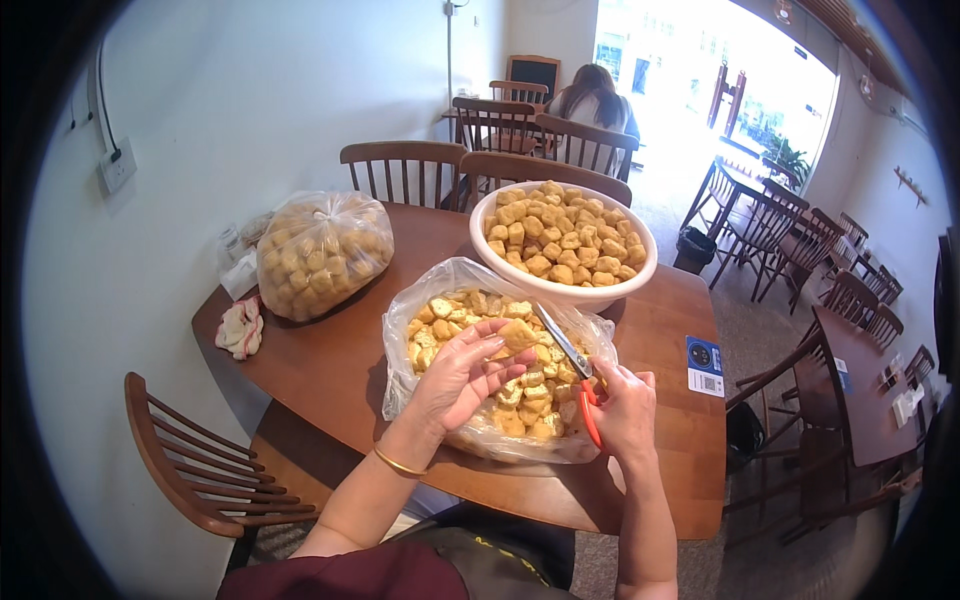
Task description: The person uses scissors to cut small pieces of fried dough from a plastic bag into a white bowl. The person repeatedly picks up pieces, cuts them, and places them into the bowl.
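Between the thumb and fingers of my left hand (462,375) is a golden fried tofu puff (517,335). My right hand (625,405) grips a pair of scissors (570,350) by the red handles, with the blades pointing up and left, close to the puff. Both hands are above an open clear plastic bag (398,330) holding many tofu pieces (535,395), several showing pale cut insides. Behind it stands a white basin (650,262) heaped with whole tofu puffs (560,235). What lies under my hands in the bag is partly hidden.
A tied clear bag of tofu puffs (325,255) sits at the table's left, beside a red-and-white cloth (240,328). On the right of the wooden table (655,430) lies a blue-and-white card (705,365). A wooden chair (190,460) stands at left; a person (595,100) sits farther back.
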The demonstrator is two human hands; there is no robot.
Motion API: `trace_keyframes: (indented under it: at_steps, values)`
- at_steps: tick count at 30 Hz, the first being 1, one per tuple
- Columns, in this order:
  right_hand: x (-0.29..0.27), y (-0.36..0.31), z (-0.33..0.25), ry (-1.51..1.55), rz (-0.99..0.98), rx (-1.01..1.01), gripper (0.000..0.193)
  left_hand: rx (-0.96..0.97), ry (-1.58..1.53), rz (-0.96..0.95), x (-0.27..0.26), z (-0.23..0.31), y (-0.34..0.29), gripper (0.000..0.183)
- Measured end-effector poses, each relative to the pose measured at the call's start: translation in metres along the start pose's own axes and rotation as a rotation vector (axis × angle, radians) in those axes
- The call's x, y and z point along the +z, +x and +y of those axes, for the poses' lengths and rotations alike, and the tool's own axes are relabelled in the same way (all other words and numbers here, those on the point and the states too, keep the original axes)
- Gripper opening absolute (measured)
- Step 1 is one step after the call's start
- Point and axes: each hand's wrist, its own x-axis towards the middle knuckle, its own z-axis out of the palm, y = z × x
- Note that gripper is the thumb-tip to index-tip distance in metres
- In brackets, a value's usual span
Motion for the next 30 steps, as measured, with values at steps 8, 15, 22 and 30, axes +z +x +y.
trace_keyframes:
  at_steps: [8, 15, 22, 30]
  values:
    - [-0.006, 0.002, -0.003, 0.033, -0.003, 0.013, 0.044, 0.072, 0.028, 0.022, -0.002, -0.003, 0.002, 0.033]
    - [-0.008, 0.002, -0.007, 0.124, 0.033, -0.136, 0.057, 0.116, 0.053, 0.026, -0.01, -0.007, 0.009, 0.038]
    - [-0.007, 0.0, -0.014, 0.112, -0.022, -0.17, 0.065, 0.084, 0.113, 0.041, -0.009, -0.011, 0.009, 0.034]
    - [-0.006, -0.001, -0.016, 0.08, -0.05, -0.149, 0.062, 0.091, 0.177, 0.039, -0.005, -0.019, 0.009, 0.038]
